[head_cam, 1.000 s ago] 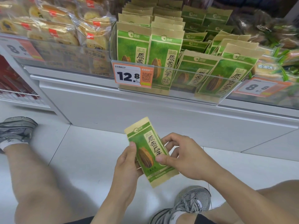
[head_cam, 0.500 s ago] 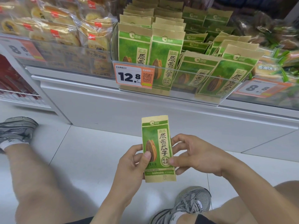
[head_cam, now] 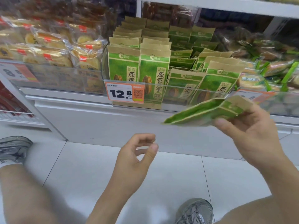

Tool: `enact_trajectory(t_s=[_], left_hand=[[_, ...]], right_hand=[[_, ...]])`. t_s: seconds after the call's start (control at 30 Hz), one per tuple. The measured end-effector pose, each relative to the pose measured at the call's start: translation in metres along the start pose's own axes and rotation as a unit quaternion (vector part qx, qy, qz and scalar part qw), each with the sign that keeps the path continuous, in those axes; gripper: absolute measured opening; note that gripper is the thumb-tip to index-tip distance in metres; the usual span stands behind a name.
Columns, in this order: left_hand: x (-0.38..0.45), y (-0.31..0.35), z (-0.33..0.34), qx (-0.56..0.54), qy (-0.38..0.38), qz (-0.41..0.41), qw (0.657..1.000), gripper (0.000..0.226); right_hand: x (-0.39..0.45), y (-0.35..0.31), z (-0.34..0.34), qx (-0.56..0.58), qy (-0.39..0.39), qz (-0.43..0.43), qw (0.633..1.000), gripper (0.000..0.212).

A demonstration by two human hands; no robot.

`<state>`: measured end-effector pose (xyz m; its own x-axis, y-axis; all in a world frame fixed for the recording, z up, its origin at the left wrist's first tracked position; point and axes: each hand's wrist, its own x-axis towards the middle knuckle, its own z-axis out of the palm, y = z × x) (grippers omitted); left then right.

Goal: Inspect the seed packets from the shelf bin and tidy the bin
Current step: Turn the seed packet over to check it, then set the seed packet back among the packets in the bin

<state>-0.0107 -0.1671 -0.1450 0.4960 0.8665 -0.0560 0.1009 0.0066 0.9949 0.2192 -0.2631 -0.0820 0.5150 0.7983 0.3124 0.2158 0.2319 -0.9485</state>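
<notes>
Seed packet (head_cam: 202, 111) in right hand (head_cam: 252, 126), nearly flat, top end rightward

White shelf (head_cam: 97, 101) carries a clear bin (head_cam: 178, 97) of green seed packets (head_cam: 139, 70); wrapped pastries (head_cam: 53, 50) alongside.

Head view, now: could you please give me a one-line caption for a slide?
Right hand holds a green seed packet before the shelf bin; left hand hangs free.
</notes>
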Motion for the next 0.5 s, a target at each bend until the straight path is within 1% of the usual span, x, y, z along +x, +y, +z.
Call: enact_trajectory(t_s=[0.03,0.07,0.1,0.13,0.17,0.2,0.23,0.27,0.3,0.33,0.37,0.4,0.43,0.5], left_hand=[[0.007,0.01,0.002,0.013,0.007,0.013,1.0,0.01],[0.015,0.022,0.005,0.029,0.014,0.037,0.999,0.008],[0.025,0.034,0.007,0.058,0.03,0.08,0.995,0.008],[0.037,0.048,0.01,0.101,0.053,0.145,0.983,0.008],[0.05,0.062,0.013,0.151,0.074,0.222,0.96,0.011],[0.064,0.077,0.017,0.197,0.089,0.296,0.93,0.02],[0.078,0.089,0.019,0.237,0.095,0.357,0.898,0.028],[0.094,0.102,0.023,0.282,0.092,0.401,0.867,0.034],[0.108,0.109,0.023,0.336,0.081,0.421,0.839,0.038],[0.122,0.117,0.024,0.395,0.062,0.418,0.816,0.041],[0.132,0.122,0.024,0.448,0.037,0.396,0.801,0.043],[0.14,0.124,0.023,0.483,0.011,0.365,0.796,0.045],[0.146,0.124,0.022,0.496,-0.013,0.341,0.799,0.049],[0.15,0.118,0.02,0.484,-0.036,0.336,0.807,0.064]], right_hand=[[0.004,-0.002,-0.005,0.018,0.041,-0.035,0.998,0.037],[0.008,-0.004,-0.01,0.041,0.067,-0.068,0.995,0.044],[0.012,-0.006,-0.014,0.062,0.079,-0.099,0.99,0.052],[0.017,-0.01,-0.017,0.073,0.087,-0.125,0.986,0.059],[0.024,-0.014,-0.019,0.069,0.097,-0.149,0.982,0.063],[0.031,-0.02,-0.02,0.052,0.113,-0.169,0.978,0.065],[0.038,-0.028,-0.02,0.027,0.129,-0.189,0.973,0.065],[0.047,-0.039,-0.02,-0.001,0.145,-0.21,0.967,0.062],[0.056,-0.046,-0.018,-0.027,0.149,-0.226,0.962,0.056],[0.065,-0.054,-0.018,-0.049,0.146,-0.245,0.957,0.047],[0.075,-0.06,-0.017,-0.066,0.138,-0.255,0.955,0.041],[0.085,-0.065,-0.015,-0.073,0.126,-0.252,0.957,0.037],[0.095,-0.068,-0.014,-0.077,0.113,-0.241,0.961,0.034],[0.109,-0.069,-0.011,-0.089,0.096,-0.219,0.967,0.034]])
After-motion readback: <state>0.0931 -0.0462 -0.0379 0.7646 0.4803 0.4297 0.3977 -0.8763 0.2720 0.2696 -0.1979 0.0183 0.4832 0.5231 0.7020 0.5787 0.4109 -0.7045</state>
